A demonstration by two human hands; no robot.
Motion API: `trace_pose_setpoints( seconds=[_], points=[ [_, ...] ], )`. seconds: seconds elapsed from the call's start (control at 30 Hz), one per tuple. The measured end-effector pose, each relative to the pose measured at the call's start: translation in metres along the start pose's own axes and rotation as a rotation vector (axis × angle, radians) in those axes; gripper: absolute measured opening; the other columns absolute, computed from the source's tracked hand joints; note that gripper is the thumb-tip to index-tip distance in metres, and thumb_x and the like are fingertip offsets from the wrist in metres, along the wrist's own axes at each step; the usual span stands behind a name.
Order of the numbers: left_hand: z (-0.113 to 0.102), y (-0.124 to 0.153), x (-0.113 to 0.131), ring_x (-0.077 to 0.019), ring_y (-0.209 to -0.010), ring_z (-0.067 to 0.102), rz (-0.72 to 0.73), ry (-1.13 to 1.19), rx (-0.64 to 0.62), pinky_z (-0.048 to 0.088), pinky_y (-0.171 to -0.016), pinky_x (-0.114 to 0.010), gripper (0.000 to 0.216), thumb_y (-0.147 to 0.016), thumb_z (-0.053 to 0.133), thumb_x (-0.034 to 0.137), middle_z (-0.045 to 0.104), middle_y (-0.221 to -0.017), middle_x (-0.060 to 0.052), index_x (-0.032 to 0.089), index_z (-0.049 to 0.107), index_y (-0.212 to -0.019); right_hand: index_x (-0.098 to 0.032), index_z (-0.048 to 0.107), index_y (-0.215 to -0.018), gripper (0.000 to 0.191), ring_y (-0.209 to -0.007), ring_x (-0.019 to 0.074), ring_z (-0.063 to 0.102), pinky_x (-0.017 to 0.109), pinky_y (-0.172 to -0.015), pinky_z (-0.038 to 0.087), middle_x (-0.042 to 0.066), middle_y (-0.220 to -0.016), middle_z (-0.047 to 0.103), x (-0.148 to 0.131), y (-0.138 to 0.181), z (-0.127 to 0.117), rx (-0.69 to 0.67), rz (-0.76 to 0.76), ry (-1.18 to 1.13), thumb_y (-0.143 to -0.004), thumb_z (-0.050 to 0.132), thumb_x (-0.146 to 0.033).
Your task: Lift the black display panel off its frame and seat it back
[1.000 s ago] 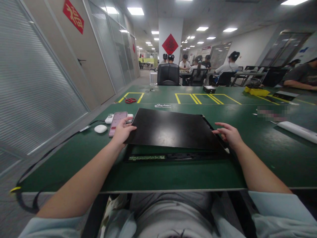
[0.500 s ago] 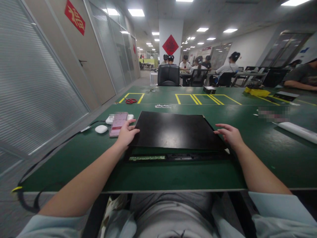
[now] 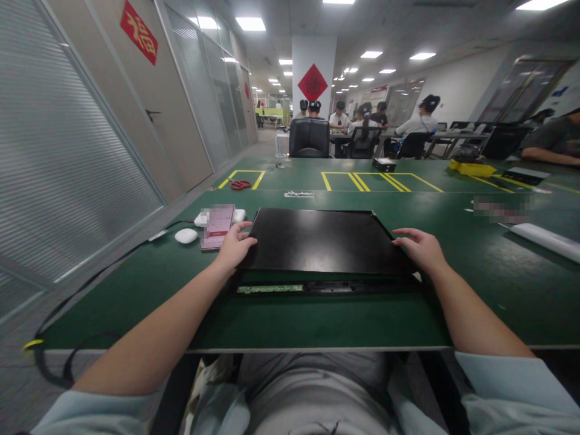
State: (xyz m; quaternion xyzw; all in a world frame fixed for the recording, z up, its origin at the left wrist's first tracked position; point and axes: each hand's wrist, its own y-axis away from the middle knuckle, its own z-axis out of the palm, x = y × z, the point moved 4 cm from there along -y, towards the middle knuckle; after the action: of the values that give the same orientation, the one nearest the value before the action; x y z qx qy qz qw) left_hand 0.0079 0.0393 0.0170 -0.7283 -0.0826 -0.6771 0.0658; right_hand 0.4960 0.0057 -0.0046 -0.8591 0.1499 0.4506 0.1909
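Note:
A flat black display panel [image 3: 317, 240] lies nearly level over a dark frame [image 3: 362, 286] on the green table. Along the near side the frame sticks out from under the panel, and a strip of green circuit board [image 3: 270, 289] shows there. My left hand [image 3: 235, 244] grips the panel's left edge, thumb near the top face. At the opposite edge, my right hand [image 3: 421, 249] has its thumb and fingers closed on the panel's side. The undersides of the panel and the fingertips below it are hidden.
Beside my left hand lie a phone [image 3: 217, 228] and a white mouse-shaped object [image 3: 185, 235]. Red-handled scissors [image 3: 240, 185] and small white pieces [image 3: 299, 194] lie farther back. A white roll [image 3: 546, 241] is at right, with a yellow tray [image 3: 472, 168] behind.
The panel's far edge, mostly its left corner, has come down a little toward the frame. My right fingers have closed in on the panel's edge. My left hand has barely moved.

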Motion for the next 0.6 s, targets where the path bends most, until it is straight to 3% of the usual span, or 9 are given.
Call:
trace_pose_setpoints(
  seconds=[0.3,0.6],
  points=[
    [-0.0004,-0.0002,0.0021,-0.0209,-0.067,0.069,0.007,-0.021,-0.014,0.053,-0.064,-0.030,0.046,-0.058,0.068,0.011,0.067,-0.070,0.003,0.023,0.061,-0.101,-0.019,0.082,-0.102,0.040,-0.049,0.0158,0.052,0.028,-0.047,0.038,0.002,-0.060,0.067,0.0004,0.0008,0.0003,0.000,-0.015,0.072,-0.068,0.070,-0.035],
    [-0.0004,-0.0004,0.0016,-0.0204,-0.063,0.068,-0.009,-0.018,-0.016,0.052,-0.061,-0.029,0.044,-0.057,0.067,0.010,0.068,-0.069,0.003,0.023,0.061,-0.099,-0.020,0.082,-0.103,0.040,-0.053,0.0176,0.056,0.029,-0.050,0.043,0.003,-0.064,0.068,-0.0039,0.0012,-0.0007,-0.002,-0.024,0.114,-0.069,0.069,-0.035]
  ],
)
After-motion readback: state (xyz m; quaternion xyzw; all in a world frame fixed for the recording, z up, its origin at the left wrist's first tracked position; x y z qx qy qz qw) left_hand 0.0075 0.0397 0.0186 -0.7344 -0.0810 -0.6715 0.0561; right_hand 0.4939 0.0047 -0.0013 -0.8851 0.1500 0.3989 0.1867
